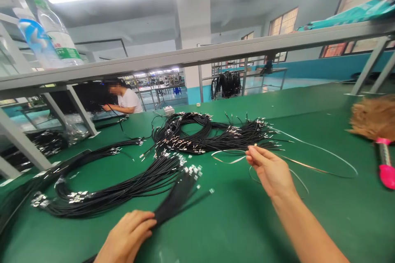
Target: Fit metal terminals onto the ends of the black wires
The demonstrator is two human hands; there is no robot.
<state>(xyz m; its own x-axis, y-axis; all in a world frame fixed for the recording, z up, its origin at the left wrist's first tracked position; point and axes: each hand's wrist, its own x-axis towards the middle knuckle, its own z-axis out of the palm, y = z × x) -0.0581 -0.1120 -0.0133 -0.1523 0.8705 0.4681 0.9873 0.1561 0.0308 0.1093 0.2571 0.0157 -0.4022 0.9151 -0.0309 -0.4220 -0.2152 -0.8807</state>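
Two bare hands working black wires on a green table.

Down low, the left hand (128, 236) is closed round a bunch of wires (175, 199), fingers wrapped over the near end, and the bunch fans out from that grip with its metal tips up near the middle of the table (308, 107). Further out, the right hand (270, 168) has thumb and fingertips pinched together on a thin pale strip (230, 159) which lies on the green just beside a coiled heap of wires (212, 131); the other fingers are loosely curled. More wires (101, 197) lie in long loops to the left. Off at the right edge sits a brush (378, 125) with a pink handle. Up on the shelf (197, 55) stands a plastic bottle (58, 37), and beyond it a person (125, 98) in white is busy at the far end.
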